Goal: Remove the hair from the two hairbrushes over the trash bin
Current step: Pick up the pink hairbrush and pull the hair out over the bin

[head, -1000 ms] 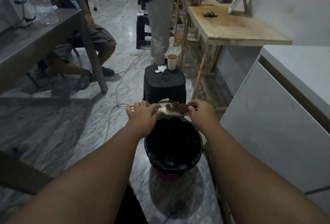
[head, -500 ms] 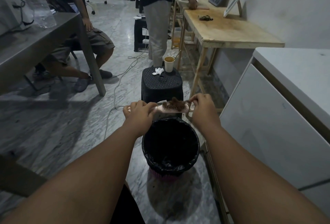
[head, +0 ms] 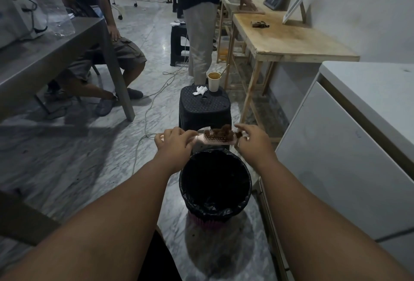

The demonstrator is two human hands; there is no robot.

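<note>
While my left hand [head: 173,144] grips the handle of the pink hairbrush [head: 215,140], I hold it level above the far rim of the black-lined trash bin [head: 245,193]; my right hand [head: 253,144] pinches the brown hair [head: 220,131] at its tip.

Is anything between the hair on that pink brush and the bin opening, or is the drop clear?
Nothing visible blocks it. The hairbrush, gripped by the left hand, is level above the far rim of the trash bin, whose mouth is open. The hair clump sits on the bristles, the right hand at its end.
</note>
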